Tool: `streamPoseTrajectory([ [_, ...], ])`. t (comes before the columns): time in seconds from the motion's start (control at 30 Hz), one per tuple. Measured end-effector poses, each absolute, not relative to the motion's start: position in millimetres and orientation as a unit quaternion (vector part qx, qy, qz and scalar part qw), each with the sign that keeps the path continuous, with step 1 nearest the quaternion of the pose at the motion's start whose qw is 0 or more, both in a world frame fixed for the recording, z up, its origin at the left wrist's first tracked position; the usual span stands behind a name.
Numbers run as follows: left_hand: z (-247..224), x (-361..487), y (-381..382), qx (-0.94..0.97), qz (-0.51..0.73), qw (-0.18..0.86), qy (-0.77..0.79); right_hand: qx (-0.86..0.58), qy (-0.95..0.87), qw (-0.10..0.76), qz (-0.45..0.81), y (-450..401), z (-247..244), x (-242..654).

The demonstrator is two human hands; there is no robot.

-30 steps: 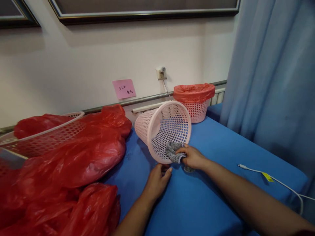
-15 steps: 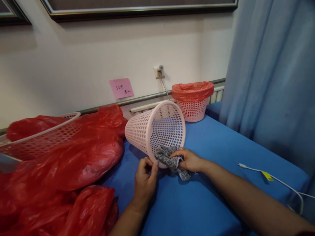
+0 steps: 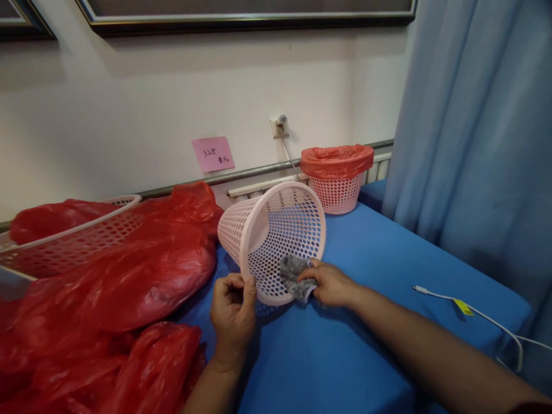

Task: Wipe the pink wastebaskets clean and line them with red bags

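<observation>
A pale pink perforated plastic basket (image 3: 245, 230) lies tipped on its side, its round mouth facing me and to the right. My left hand (image 3: 234, 313) pinches the lower left of its rim between thumb and fingers. In my right hand (image 3: 330, 283) is a bunched grey cloth (image 3: 296, 277), held at the lower right of the basket's mouth, in front of the perforated wall. Whether the cloth touches the inside wall I cannot tell.
Red plastic bags (image 3: 129, 282) heap up at the left, over another pink basket (image 3: 107, 230). A red-lined pink basket (image 3: 338, 192) stands upright at the back. A white cable (image 3: 487, 316) lies on the blue-covered surface (image 3: 366, 345) at right, near a blue curtain (image 3: 474, 144).
My left hand has moved left with the rim, and the basket's mouth has turned more toward me. The cloth is more bunched and sits slightly left of where it was.
</observation>
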State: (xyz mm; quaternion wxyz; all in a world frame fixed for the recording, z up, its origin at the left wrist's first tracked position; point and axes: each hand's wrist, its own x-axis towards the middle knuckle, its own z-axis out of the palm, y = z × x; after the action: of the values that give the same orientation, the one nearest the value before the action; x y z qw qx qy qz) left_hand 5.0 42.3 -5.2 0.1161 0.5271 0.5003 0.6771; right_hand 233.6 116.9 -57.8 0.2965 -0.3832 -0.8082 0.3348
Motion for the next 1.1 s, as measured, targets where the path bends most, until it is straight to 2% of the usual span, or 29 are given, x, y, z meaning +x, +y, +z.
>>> streamPoseTrajectory([
  [0.1, -6.6, 2.8, 43.4, 0.529, 0.675, 0.123, 0.500, -0.320, -0.780, 0.302, 0.444, 111.5, -61.2, 220.9],
  [0.23, -13.1, 4.9, 45.7, 0.561, 0.630, 0.157, 0.514, -0.337, -0.705, 0.351, 0.516, 125.4, -66.1, 220.8],
  [0.4, -34.8, 21.7, 48.3, 0.655, 0.486, 0.254, 0.521, -0.376, -0.675, 0.373, 0.515, 144.6, -73.0, 233.7],
  [0.53, -43.6, 28.9, 51.5, 0.682, 0.439, 0.282, 0.512, -0.369, -0.694, 0.354, 0.506, 140.5, -70.6, 234.1],
  [0.7, -31.8, 19.6, 52.6, 0.654, 0.481, 0.258, 0.525, -0.399, -0.732, 0.341, 0.434, 137.6, -65.0, 239.2],
  [1.0, -1.2, -1.6, 44.7, 0.518, 0.634, 0.111, 0.563, -0.582, -0.703, 0.378, 0.155, 154.5, -45.3, 277.9],
  [1.1, 2.8, 1.2, 42.8, 0.504, 0.649, 0.092, 0.563, -0.561, -0.732, 0.347, 0.171, 142.6, -47.7, 264.0],
])
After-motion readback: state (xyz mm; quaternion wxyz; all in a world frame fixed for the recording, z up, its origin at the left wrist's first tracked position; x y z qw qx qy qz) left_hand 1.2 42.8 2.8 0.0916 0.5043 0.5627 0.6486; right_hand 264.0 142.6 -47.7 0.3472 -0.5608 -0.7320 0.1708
